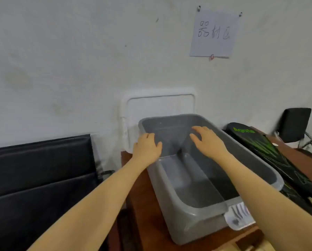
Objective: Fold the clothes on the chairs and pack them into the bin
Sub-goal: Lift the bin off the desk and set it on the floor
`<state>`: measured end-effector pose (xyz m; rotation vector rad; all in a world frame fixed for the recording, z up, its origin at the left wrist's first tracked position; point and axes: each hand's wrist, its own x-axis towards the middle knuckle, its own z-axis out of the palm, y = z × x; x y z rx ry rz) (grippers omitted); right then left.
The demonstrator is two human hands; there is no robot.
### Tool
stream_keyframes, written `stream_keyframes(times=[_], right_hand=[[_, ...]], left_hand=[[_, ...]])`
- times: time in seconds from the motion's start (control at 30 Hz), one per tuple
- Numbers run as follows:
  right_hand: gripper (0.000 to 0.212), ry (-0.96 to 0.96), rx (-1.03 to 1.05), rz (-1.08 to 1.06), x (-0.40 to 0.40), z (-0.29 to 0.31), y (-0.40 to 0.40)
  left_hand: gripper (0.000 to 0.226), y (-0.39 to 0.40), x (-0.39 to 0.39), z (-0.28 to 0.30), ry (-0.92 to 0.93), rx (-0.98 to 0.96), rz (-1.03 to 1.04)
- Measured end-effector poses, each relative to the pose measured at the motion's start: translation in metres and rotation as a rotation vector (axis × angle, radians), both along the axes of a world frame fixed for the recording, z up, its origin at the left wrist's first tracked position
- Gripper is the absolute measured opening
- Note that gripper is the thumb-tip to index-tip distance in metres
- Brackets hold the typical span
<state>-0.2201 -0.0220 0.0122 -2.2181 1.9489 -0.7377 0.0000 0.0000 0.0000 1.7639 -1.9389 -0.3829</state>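
A grey plastic bin [177, 211] stands on a brown wooden table, tilted a little, with nothing visible inside it. My left hand [147, 146] lies at the bin's far left rim, fingers relaxed over the edge. Over the far end of the bin, my right hand [206, 139] hovers with its fingers spread and loosely bent, holding nothing. No clothes show in either hand. A black garment with green print [271, 151] lies on the table right of the bin.
A white lid [158, 104] leans against the wall behind the bin. Black padded chair backs [39, 171] stand at the left, another black chair [296, 124] at the far right. A small white packet [240, 216] lies beside the bin's near right corner.
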Motion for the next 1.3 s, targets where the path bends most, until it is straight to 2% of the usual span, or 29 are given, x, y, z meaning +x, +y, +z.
stream_keyframes(times=[0.1,0.17,0.37,0.5,0.7,0.87,1.1,1.3], right_hand=[[0.049,0.101,0.048,-0.061,-0.043,-0.014,-0.021],[0.053,0.170,0.093,-0.101,-0.068,-0.026,-0.032],[0.068,0.295,0.154,-0.249,-0.117,-0.048,-0.058],[0.076,0.314,0.279,-0.337,-0.130,-0.055,-0.066],[0.077,0.343,0.292,-0.384,-0.122,-0.055,-0.058],[0.072,0.290,0.319,-0.413,-0.108,-0.055,-0.028],[0.071,0.228,0.266,-0.577,-0.055,-0.065,0.031],[0.058,0.212,0.215,-0.717,0.006,-0.067,0.098]], left_hand=[[0.064,-0.010,-0.032,-0.020,-0.064,0.166,0.227],[0.073,-0.015,-0.046,-0.029,-0.043,0.268,0.302],[0.080,-0.033,-0.059,-0.038,-0.096,0.296,0.418],[0.075,-0.038,-0.058,-0.036,-0.127,0.297,0.418],[0.074,-0.035,-0.051,-0.032,-0.125,0.319,0.431],[0.071,-0.028,-0.030,-0.035,-0.131,0.306,0.415],[0.080,0.007,0.010,-0.036,-0.227,0.238,0.365],[0.080,0.039,0.066,-0.043,-0.258,0.202,0.240]])
